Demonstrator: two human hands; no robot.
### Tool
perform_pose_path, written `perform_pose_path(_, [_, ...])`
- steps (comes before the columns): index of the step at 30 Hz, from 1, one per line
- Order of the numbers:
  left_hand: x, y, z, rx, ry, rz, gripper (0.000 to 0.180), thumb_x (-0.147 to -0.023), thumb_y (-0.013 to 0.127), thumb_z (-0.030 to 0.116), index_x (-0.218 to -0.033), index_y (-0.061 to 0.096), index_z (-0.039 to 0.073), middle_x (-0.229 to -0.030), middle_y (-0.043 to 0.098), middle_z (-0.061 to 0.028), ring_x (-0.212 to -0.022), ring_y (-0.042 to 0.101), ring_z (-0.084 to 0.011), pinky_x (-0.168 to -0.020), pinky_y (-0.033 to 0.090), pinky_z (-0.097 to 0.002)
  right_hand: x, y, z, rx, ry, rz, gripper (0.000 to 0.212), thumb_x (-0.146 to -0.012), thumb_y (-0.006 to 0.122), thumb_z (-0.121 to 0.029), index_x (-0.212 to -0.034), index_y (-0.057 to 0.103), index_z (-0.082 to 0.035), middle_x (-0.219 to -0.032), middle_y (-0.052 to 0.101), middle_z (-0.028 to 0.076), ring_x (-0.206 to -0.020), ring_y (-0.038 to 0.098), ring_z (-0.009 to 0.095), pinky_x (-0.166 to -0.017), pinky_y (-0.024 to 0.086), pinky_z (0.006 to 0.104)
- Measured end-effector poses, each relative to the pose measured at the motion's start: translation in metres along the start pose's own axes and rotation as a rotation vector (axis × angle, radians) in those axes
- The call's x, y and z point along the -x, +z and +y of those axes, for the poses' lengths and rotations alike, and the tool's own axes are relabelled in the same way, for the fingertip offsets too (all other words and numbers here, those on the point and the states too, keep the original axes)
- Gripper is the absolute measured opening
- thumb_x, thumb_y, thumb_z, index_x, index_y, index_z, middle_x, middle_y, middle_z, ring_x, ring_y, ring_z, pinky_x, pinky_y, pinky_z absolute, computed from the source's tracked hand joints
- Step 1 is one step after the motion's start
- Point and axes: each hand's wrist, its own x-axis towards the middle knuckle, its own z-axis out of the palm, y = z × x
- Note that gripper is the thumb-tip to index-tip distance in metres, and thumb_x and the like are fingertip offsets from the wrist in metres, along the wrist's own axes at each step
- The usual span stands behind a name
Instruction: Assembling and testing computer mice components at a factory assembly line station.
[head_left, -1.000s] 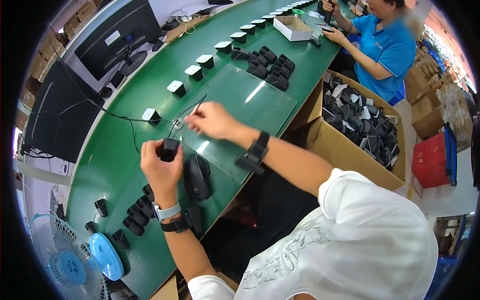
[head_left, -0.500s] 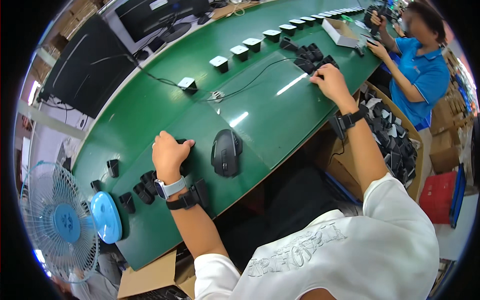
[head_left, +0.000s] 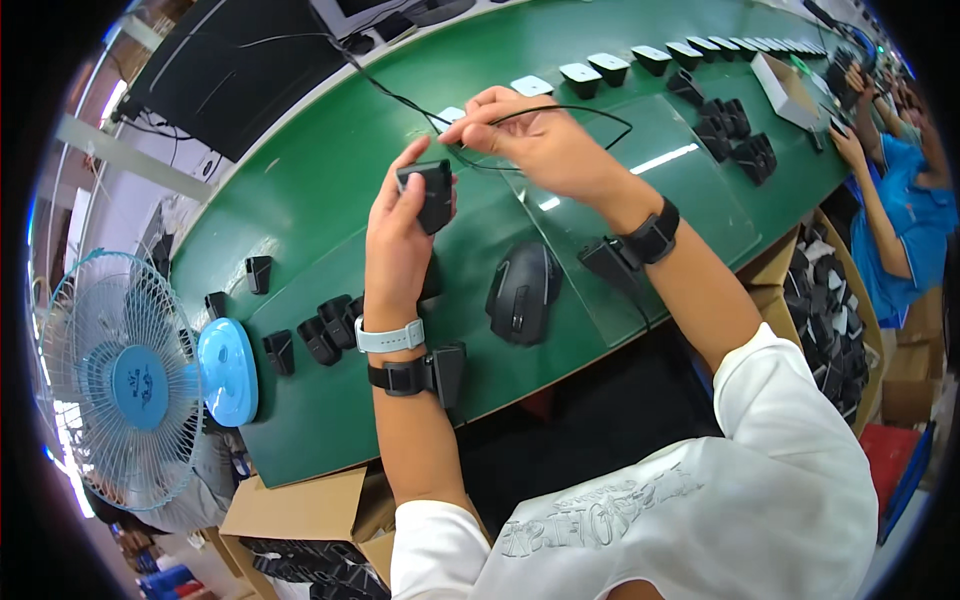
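The left hand (head_left: 395,235) wraps its fingers around a small black boxy part (head_left: 428,192), held up above the smooth green table (head_left: 300,200). The right hand (head_left: 540,140) pinches a thin black cable (head_left: 590,110) just beside it. A rounded black mouse (head_left: 522,292) lies below, with open green space around.

A mouse (head_left: 522,292) lies on the table (head_left: 330,190) (fan (head_left: 125,385) far left).

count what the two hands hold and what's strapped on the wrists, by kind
small black part in left hand: 1
thin black cable in right hand: 1
black wrist straps: 2
white wrist band: 1
total: 5
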Motion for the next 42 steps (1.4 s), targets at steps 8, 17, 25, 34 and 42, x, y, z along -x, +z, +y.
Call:
perform_pose_path(8, [0.002,-0.006,-0.006,0.205,-0.134,-0.211,0.033,-0.107,0.041,0.032,-0.101,0.054,0.003,-0.103,0.065,-0.0201,-0.081,0.059,-0.0211,-0.071,0.048,-0.0314,0.001,0.015,0.005,-0.394,0.169,-0.037,0.012,-0.091,0.078,-0.012,-0.092,0.07,-0.002,-0.081,0.071,0.004,-0.067,0.064,0.009,-0.06,0.045,0.0229])
perform_pose_path(17, [-0.003,0.001,-0.014,-0.052,-0.178,0.072,0.052,-0.109,0.038,0.051,-0.101,0.059,0.004,-0.086,0.066,-0.0136,-0.067,0.063,-0.0177,-0.054,0.048,-0.0292,0.013,0.008,-0.002,-0.287,0.154,0.049,0.009,-0.088,0.078,-0.005,-0.089,0.072,0.001,-0.085,0.075,0.008,-0.08,0.072,0.012,-0.074,0.056,0.0248])
perform_pose_path(25, [-0.001,-0.007,-0.004,-0.118,-0.238,0.07,0.054,-0.109,0.033,0.054,-0.1,0.059,0.008,-0.081,0.064,-0.0128,-0.064,0.06,-0.0177,-0.046,0.041,-0.0264,0.014,0.018,0.008,-0.243,0.197,0.047,0.015,-0.084,0.083,-0.011,-0.085,0.072,-0.001,-0.08,0.074,0.006,-0.074,0.068,0.01,-0.068,0.052,0.0241])
perform_pose_path(34, [-0.003,0.009,-0.003,0.032,-0.332,0.093,0.051,-0.111,0.033,0.048,-0.103,0.059,0.005,-0.079,0.062,-0.012,-0.051,0.051,-0.0165,-0.044,0.038,-0.0263,0.011,0.01,0.023,-0.113,0.307,-0.046,0.014,-0.091,0.078,-0.015,-0.094,0.071,-0.003,-0.08,0.07,0.001,-0.069,0.059,0.005,-0.062,0.046,0.02])
perform_pose_path(42, [-0.005,-0.021,-0.009,0.761,-0.023,-0.03,0.052,-0.111,0.034,0.033,-0.144,0.039,-0.008,-0.117,0.049,-0.0214,-0.1,0.046,-0.0295,-0.084,0.045,-0.0395,0.037,-0.004,0.019,0.446,-0.052,-1.094,0.069,-0.066,0.073,-0.012,-0.133,0.061,-0.011,-0.126,0.062,0.007,-0.124,0.048,0.032,-0.101,0.041,0.0473])
